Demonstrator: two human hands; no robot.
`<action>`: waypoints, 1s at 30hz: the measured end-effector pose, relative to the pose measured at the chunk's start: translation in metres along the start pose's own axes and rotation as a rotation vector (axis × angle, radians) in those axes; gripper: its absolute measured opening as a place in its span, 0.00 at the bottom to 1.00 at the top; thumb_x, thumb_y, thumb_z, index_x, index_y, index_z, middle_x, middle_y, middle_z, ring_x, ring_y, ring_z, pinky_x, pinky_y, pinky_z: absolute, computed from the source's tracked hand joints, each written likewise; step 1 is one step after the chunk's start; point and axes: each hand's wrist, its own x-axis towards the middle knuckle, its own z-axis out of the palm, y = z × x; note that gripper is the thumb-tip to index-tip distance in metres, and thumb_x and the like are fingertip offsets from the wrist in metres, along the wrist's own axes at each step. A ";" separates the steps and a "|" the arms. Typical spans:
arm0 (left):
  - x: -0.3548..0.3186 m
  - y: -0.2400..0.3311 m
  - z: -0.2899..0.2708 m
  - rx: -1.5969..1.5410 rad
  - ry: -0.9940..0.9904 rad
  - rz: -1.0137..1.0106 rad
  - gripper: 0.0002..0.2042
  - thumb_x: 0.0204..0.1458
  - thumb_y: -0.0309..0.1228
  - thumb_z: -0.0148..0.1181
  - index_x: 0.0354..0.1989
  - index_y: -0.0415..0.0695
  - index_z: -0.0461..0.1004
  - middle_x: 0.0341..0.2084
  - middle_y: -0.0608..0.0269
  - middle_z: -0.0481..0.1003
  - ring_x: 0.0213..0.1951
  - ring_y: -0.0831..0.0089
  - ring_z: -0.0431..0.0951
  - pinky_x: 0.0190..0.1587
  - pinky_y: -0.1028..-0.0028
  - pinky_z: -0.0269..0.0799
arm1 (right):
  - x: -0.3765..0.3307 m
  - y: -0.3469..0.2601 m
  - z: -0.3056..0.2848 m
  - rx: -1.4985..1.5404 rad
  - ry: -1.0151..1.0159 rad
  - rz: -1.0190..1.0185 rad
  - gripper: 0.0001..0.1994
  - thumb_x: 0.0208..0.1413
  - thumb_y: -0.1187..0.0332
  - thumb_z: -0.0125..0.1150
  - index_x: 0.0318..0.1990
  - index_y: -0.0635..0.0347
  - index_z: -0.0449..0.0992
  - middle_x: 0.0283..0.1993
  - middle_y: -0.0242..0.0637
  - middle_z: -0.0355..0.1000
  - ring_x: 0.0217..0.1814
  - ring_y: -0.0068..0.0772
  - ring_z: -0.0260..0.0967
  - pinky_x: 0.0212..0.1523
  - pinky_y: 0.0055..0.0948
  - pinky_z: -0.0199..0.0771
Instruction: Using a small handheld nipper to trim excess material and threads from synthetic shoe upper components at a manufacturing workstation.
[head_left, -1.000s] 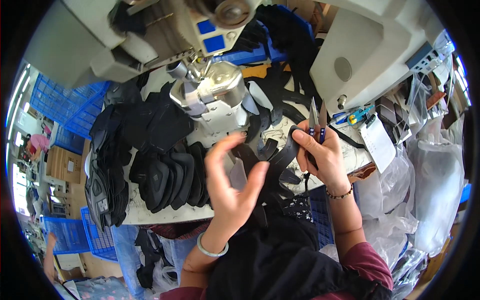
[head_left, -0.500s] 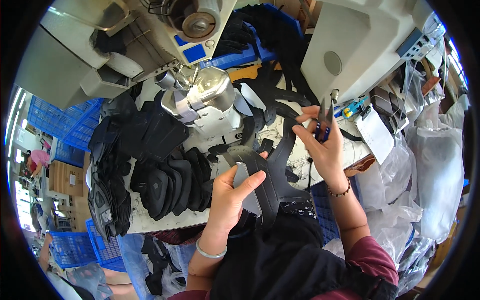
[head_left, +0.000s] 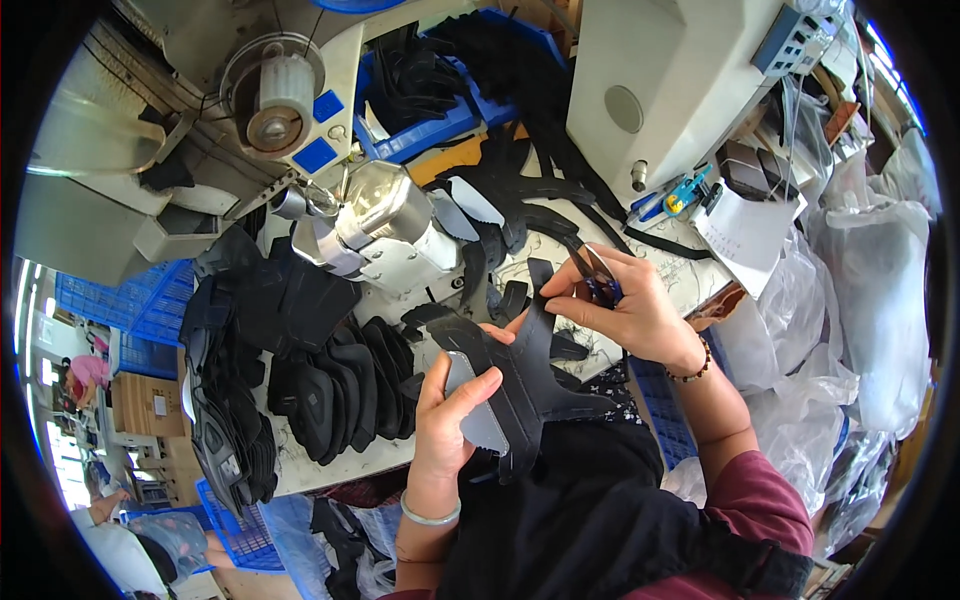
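My left hand (head_left: 445,405) is closed on a black stitched shoe-upper piece (head_left: 525,375), thumb on top. A grey patch with a jagged edge (head_left: 470,400) shows beside the thumb. Small dark-handled snips (head_left: 603,285) sit in my right hand (head_left: 640,310), with the blades pointing up and away. The fingertips of that hand touch the upper's far strap, and whether they pinch it is hard to tell. Just beyond stands the shiny metal head of a sewing machine (head_left: 385,205), with more black cut pieces (head_left: 520,195) to its right.
Stacks of black pieces (head_left: 310,390) cover the table's left part. A blue bin (head_left: 425,135) with black parts stands at the back. To the right are a turquoise cutter (head_left: 685,195), a paper sheet (head_left: 745,245) and clear plastic bags (head_left: 870,310). Blue crates (head_left: 120,290) stand far left.
My right hand has come down and left with the snips, reaching the upper's strap. My left hand has shifted slightly lower with the piece. The whole view has turned a little.
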 end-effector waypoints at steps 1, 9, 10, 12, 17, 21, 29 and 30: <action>-0.001 0.000 -0.001 0.003 -0.001 0.000 0.14 0.46 0.22 0.52 0.43 0.35 0.66 0.40 0.61 0.69 0.37 0.80 0.70 0.41 0.82 0.65 | 0.000 -0.001 0.000 -0.007 -0.013 -0.007 0.07 0.44 0.74 0.65 0.32 0.64 0.76 0.28 0.32 0.68 0.27 0.20 0.64 0.27 0.19 0.63; -0.004 0.002 0.003 0.113 0.000 0.025 0.16 0.41 0.22 0.52 0.42 0.33 0.65 0.35 0.56 0.69 0.38 0.72 0.71 0.43 0.76 0.66 | 0.001 -0.004 0.003 -0.021 -0.039 0.015 0.04 0.45 0.75 0.61 0.28 0.64 0.72 0.26 0.31 0.67 0.26 0.20 0.63 0.28 0.21 0.63; -0.003 0.002 0.000 0.112 0.003 0.025 0.16 0.41 0.22 0.52 0.42 0.33 0.65 0.35 0.56 0.69 0.38 0.72 0.71 0.43 0.76 0.66 | 0.002 -0.004 0.004 -0.066 -0.027 -0.034 0.04 0.46 0.76 0.60 0.28 0.64 0.71 0.26 0.31 0.66 0.25 0.20 0.63 0.27 0.20 0.64; -0.004 0.003 -0.006 0.082 -0.102 0.044 0.13 0.48 0.22 0.51 0.43 0.34 0.67 0.45 0.59 0.68 0.42 0.77 0.69 0.47 0.78 0.62 | 0.002 -0.003 0.005 -0.098 0.090 -0.016 0.04 0.47 0.76 0.59 0.28 0.65 0.70 0.25 0.33 0.66 0.26 0.20 0.64 0.27 0.21 0.65; -0.003 0.004 -0.004 0.233 -0.144 0.062 0.17 0.51 0.23 0.51 0.50 0.33 0.64 0.52 0.55 0.65 0.47 0.76 0.68 0.51 0.76 0.61 | -0.001 -0.009 -0.003 -0.088 0.188 0.125 0.05 0.46 0.74 0.62 0.28 0.65 0.73 0.26 0.34 0.67 0.25 0.22 0.65 0.27 0.20 0.64; -0.003 0.002 -0.002 0.386 -0.167 0.163 0.25 0.52 0.24 0.51 0.59 0.32 0.54 0.59 0.57 0.57 0.52 0.77 0.64 0.53 0.77 0.59 | -0.005 -0.022 0.016 -0.088 -0.074 -0.035 0.08 0.46 0.71 0.64 0.33 0.64 0.75 0.27 0.34 0.67 0.23 0.23 0.64 0.24 0.22 0.63; -0.008 0.002 -0.007 0.607 -0.239 0.114 0.26 0.54 0.25 0.50 0.61 0.35 0.51 0.60 0.59 0.56 0.53 0.81 0.60 0.55 0.79 0.55 | -0.002 -0.011 0.024 -0.093 -0.042 -0.093 0.06 0.47 0.73 0.62 0.30 0.64 0.72 0.28 0.40 0.67 0.27 0.37 0.69 0.28 0.26 0.67; -0.011 0.004 -0.009 0.617 -0.223 0.076 0.23 0.53 0.25 0.53 0.57 0.36 0.58 0.52 0.60 0.64 0.49 0.81 0.64 0.50 0.80 0.59 | 0.000 -0.015 0.019 -0.185 0.061 0.035 0.05 0.47 0.73 0.61 0.29 0.64 0.72 0.27 0.40 0.68 0.30 0.37 0.71 0.30 0.28 0.69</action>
